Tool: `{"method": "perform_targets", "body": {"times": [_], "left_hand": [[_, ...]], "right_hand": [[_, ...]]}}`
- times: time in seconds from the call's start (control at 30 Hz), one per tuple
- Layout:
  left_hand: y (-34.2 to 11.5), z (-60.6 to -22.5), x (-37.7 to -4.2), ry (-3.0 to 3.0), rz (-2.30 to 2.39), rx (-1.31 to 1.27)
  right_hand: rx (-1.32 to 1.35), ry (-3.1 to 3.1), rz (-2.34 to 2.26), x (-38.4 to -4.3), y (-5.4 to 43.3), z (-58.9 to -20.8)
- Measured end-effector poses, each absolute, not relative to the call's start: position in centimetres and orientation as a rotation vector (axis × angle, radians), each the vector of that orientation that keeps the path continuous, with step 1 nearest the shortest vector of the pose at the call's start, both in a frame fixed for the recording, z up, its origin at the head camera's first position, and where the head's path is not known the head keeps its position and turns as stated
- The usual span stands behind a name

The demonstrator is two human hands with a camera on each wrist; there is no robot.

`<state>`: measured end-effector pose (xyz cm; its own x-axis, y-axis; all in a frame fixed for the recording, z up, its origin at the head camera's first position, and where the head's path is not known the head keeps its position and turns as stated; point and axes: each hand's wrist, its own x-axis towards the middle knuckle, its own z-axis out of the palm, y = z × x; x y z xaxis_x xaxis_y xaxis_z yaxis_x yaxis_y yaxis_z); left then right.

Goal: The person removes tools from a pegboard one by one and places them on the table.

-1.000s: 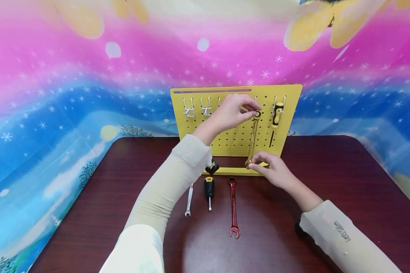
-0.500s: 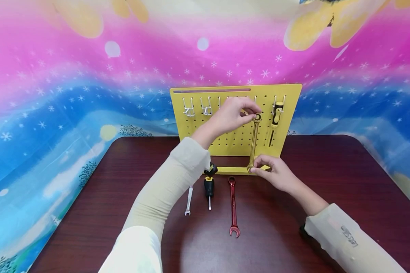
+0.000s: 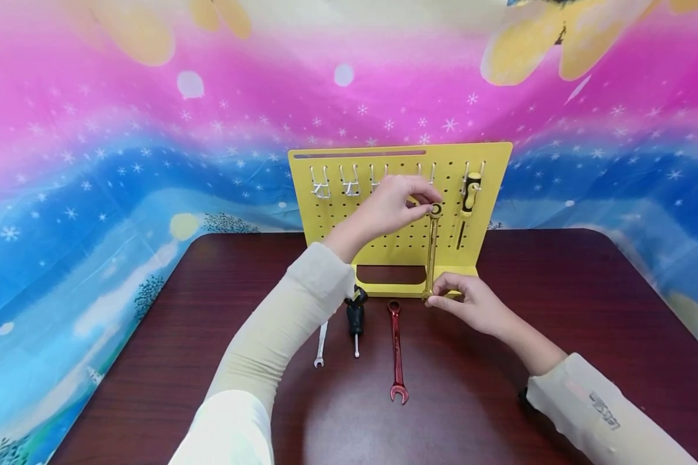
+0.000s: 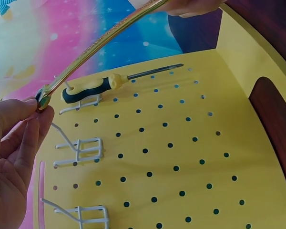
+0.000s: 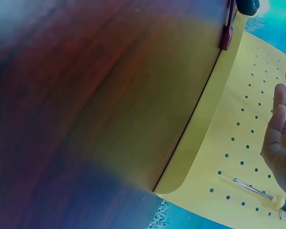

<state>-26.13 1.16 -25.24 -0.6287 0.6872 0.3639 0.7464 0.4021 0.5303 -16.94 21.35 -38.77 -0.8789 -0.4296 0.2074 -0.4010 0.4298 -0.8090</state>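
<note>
A gold combination wrench stands nearly upright in front of the yellow pegboard. Its ring end is pinched between the thumb and fingers of my left hand, as the left wrist view also shows at the ring. Lower down, my right hand pinches the other end, just above the pegboard's base. Two-pronged white hooks line the upper board. A yellow-and-black screwdriver hangs on the rightmost hook, to the right of the wrench.
On the dark wooden table lie a red wrench, a black-handled screwdriver and a small silver wrench. Another black-and-yellow tool lies by the base, partly behind my left sleeve. A patterned cloth hangs behind.
Both hands have moved down a little with the gold wrench, its ring end now lower against the board. The hooks behind my left hand show more. The tools on the table stay put.
</note>
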Motion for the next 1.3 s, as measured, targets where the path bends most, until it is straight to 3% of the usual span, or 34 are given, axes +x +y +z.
{"method": "perform_targets", "body": {"times": [1.3], "left_hand": [[1.5, -31.0, -25.0, -2.757, -1.049, -1.326]], "right_hand": [[-0.872, 2.479, -1.244, -13.1, 22.3, -40.6]]}}
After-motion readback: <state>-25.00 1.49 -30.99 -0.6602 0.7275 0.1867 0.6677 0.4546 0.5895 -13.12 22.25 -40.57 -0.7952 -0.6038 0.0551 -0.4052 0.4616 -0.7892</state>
